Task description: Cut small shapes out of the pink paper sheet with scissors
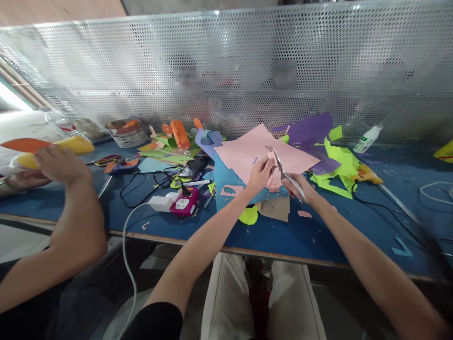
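Note:
My left hand (pixel 260 175) pinches a small piece of pink paper (pixel 272 156) above the middle of the table. In my right hand (pixel 300 186) is a pair of metal scissors (pixel 279 165), its blades pointing up and left beside that piece. My fingers wrap the handles. Beneath both hands lies a large pink sheet (pixel 240 148), on top of a blue sheet (pixel 226 177). A pink scrap with a cut-out hole (pixel 231 190) rests near my left wrist. Whether the blades touch the paper I cannot tell.
A perforated metal screen (pixel 226 61) stands behind the blue table (pixel 198 231). At left, a co-worker's hands hold a yellow roll (pixel 76 145). A magenta power strip (pixel 184 203) with a white cord sits left. Right are green paper scraps (pixel 341 163), a glue gun (pixel 368 174) and a white bottle (pixel 368 139).

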{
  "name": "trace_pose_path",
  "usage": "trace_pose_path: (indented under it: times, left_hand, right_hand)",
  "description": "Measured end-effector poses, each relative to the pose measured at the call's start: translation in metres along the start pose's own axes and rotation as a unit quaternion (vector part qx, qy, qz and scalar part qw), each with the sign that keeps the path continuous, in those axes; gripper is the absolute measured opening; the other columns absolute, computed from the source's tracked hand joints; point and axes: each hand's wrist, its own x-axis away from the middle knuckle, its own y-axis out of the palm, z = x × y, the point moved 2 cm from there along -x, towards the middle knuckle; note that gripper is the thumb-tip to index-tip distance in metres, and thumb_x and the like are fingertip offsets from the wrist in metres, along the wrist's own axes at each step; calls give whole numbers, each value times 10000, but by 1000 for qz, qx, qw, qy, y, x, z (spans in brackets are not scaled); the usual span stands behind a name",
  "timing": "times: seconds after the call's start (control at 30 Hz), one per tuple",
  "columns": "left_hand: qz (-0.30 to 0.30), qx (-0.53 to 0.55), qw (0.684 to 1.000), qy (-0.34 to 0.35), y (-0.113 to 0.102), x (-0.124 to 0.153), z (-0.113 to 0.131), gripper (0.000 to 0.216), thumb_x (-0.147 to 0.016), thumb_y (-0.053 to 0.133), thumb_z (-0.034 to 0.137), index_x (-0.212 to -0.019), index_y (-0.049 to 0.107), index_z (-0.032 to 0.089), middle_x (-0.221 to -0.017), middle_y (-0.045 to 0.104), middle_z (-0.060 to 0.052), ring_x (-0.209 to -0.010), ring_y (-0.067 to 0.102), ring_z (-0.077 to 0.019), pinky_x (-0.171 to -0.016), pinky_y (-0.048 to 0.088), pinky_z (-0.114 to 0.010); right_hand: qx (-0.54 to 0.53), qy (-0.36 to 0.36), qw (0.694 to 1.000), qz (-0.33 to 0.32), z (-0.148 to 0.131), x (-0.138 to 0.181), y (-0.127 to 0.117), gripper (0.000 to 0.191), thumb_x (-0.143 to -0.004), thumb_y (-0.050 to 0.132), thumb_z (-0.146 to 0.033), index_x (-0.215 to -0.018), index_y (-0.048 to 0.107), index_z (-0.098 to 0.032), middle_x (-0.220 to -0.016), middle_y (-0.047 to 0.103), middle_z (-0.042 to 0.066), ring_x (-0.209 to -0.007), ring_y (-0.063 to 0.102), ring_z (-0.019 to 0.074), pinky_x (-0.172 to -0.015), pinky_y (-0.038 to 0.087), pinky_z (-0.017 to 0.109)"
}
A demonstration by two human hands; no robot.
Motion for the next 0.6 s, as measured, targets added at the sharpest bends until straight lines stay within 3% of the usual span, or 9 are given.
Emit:
trace_pose_path:
  times: [0.13, 0.3, 0.6]
  left_hand:
    - [6, -27, 1000, 0, 0, 2, -1, 514, -1020, 468, 664, -817, 550, 199, -693, 525, 12, -598, 453, -110, -569, 364, -277]
    - [58, -61, 996, -6, -1, 4, -5, 481, -1037, 467, 630, -815, 514, 206, -720, 568, 10, -620, 491, -105, -605, 396, -264]
    - [17, -66, 997, 33, -5, 5, 6, 541, -1007, 489, 688, -775, 488, 199, -674, 507, 22, -627, 472, -108, -617, 373, -278]
  right_hand:
    - [22, 43, 999, 25, -2, -3, 0, 429, -919, 640, -598, -754, 523, -219, -540, 516, -30, -510, 496, 151, -535, 364, 288]
    - [62, 30, 996, 56, 4, -5, -2, 439, -897, 653, -607, -750, 549, -206, -598, 486, -31, -586, 485, 149, -567, 342, 286]
    - [-15, -31, 999, -7, 13, -1, -5, 363, -908, 627, -569, -849, 546, -220, -634, 454, -42, -571, 421, 140, -527, 328, 275]
